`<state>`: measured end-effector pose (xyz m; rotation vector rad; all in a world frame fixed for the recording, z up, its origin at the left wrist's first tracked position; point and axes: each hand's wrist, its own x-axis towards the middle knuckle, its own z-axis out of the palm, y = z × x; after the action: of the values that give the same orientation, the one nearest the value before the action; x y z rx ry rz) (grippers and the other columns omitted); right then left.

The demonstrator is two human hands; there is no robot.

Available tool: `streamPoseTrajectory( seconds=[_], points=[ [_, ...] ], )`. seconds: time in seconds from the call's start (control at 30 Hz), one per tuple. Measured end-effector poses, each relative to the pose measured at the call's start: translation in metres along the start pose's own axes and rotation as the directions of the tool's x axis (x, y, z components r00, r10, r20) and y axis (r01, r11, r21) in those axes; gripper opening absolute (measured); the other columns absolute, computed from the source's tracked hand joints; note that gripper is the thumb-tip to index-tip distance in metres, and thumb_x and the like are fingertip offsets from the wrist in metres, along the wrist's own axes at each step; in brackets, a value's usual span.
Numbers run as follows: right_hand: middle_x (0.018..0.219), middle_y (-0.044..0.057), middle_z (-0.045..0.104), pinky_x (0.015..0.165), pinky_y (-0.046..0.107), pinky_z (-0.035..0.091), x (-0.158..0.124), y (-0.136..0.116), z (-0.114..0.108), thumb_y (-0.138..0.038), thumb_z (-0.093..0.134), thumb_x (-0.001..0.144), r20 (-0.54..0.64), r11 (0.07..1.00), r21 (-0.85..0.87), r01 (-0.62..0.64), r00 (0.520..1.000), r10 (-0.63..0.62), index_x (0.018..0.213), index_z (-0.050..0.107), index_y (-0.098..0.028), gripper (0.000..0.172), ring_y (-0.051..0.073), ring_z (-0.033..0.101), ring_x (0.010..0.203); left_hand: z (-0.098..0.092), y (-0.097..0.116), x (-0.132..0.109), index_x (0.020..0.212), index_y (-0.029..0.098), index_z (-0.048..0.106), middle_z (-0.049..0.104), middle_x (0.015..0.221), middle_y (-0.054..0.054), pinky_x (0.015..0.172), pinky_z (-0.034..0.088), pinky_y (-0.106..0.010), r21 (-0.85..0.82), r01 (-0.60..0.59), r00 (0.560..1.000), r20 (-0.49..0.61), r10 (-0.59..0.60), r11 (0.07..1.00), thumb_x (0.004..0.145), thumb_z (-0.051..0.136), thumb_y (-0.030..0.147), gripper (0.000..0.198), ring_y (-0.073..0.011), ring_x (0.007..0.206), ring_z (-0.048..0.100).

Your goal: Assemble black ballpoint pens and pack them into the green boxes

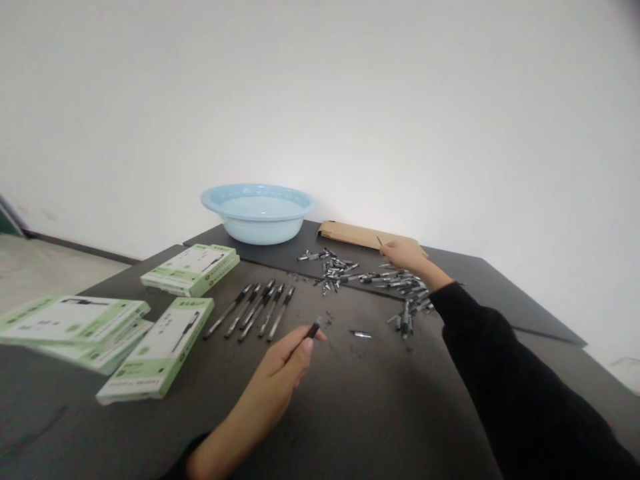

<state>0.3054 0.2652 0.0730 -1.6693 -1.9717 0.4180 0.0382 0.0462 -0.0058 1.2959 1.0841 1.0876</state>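
Note:
My left hand is closed around a pen barrel with a black grip and a clear end pointing up and right. Farther off, my right hand pinches a thin dark rod, of which only a short tip shows; its exact kind I cannot make out. Below and around the right hand spreads a pile of loose pen parts. Assembled-looking pens, several of them, lie side by side left of centre. A small silvery pointed piece rests on the table between my hands.
Green-and-white pen boxes lie on the left, some stacked, with another stack behind them. At the back stands a light blue basin. A flat brown cardboard box lies along the wall. The dark table has a seam.

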Motion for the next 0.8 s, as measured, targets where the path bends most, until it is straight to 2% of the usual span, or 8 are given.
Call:
streamPoseTrajectory(
  seconds=[0.03,0.1,0.2,0.3,0.4,0.53,0.67,0.8],
  points=[
    [0.043,-0.004,0.042,0.044,0.024,0.031,-0.02,-0.005,-0.001,-0.034,0.046,0.088,0.047,0.998,0.066,0.01,0.999,-0.013,0.057,0.044,-0.02,0.034,0.011,0.041,0.04,0.002,0.0,0.001,0.109,0.015,0.06,0.035,0.057,0.006,0.048,0.026,-0.022,-0.009,-0.006,1.0,0.027,0.006,1.0,0.088,0.049,0.054,0.046,-0.0095,0.051,0.033],
    [0.045,-0.006,0.042,0.04,0.023,0.028,-0.067,-0.017,-0.003,-0.041,0.043,0.091,0.13,0.936,0.349,0.037,0.988,-0.088,0.065,0.043,-0.021,0.033,0.009,0.036,0.037,0.006,-0.001,0.003,0.109,0.014,0.061,0.037,0.06,0.005,0.048,0.027,-0.022,-0.071,0.0,0.996,0.084,0.006,0.997,0.087,0.05,0.053,0.046,-0.009,0.052,0.034],
    [0.058,-0.003,0.059,0.043,0.022,0.034,-0.137,-0.037,-0.003,-0.053,0.051,0.089,0.067,0.788,0.607,0.103,0.981,-0.18,0.082,0.045,-0.022,0.032,0.01,0.045,0.042,0.016,-0.003,0.005,0.108,0.015,0.062,0.039,0.065,0.004,0.05,0.03,-0.022,-0.165,-0.014,0.99,0.139,0.037,0.986,0.086,0.054,0.049,0.042,-0.0086,0.054,0.037],
    [0.069,0.001,0.067,0.049,0.023,0.04,-0.184,-0.053,0.001,-0.052,0.052,0.09,-0.029,0.677,0.715,0.177,0.974,-0.225,0.089,0.045,-0.022,0.03,0.011,0.052,0.051,0.025,-0.004,0.005,0.106,0.016,0.063,0.039,0.067,0.004,0.051,0.032,-0.022,-0.23,-0.025,0.979,0.191,0.07,0.973,0.086,0.056,0.048,0.038,-0.0083,0.056,0.037],
    [0.074,0.002,0.07,0.053,0.025,0.041,-0.205,-0.058,0.007,-0.049,0.052,0.092,-0.115,0.618,0.751,0.232,0.968,-0.224,0.092,0.047,-0.022,0.027,0.012,0.053,0.055,0.032,-0.005,0.001,0.104,0.015,0.064,0.039,0.066,0.004,0.05,0.029,-0.022,-0.261,-0.015,0.972,0.222,0.075,0.965,0.085,0.058,0.046,0.037,-0.0076,0.055,0.035],
    [0.076,0.002,0.07,0.056,0.026,0.041,-0.214,-0.062,0.017,-0.046,0.051,0.093,-0.221,0.589,0.747,0.307,0.951,-0.215,0.091,0.048,-0.022,0.023,0.012,0.053,0.058,0.038,-0.007,-0.006,0.104,0.014,0.065,0.038,0.065,0.005,0.05,0.026,-0.022,-0.252,0.003,0.963,0.262,0.065,0.968,0.083,0.061,0.047,0.039,-0.0071,0.054,0.034],
    [0.072,0.0,0.066,0.064,0.027,0.044,-0.221,-0.068,0.029,-0.042,0.049,0.095,-0.311,0.632,0.675,0.38,0.924,-0.223,0.087,0.052,-0.022,0.021,0.013,0.055,0.065,0.039,-0.011,-0.009,0.105,0.013,0.066,0.037,0.063,0.005,0.049,0.024,-0.022,-0.221,-0.008,0.955,0.286,0.072,0.975,0.081,0.062,0.048,0.042,-0.006,0.052,0.031],
    [0.071,0.0,0.063,0.066,0.028,0.045,-0.226,-0.07,0.039,-0.041,0.048,0.095,-0.283,0.663,0.649,0.374,0.927,-0.246,0.087,0.053,-0.021,0.022,0.014,0.057,0.067,0.038,-0.01,-0.009,0.105,0.013,0.066,0.036,0.063,0.006,0.049,0.023,-0.023,-0.189,-0.021,0.954,0.29,0.076,0.982,0.083,0.06,0.047,0.041,-0.0061,0.051,0.031]
  ],
)
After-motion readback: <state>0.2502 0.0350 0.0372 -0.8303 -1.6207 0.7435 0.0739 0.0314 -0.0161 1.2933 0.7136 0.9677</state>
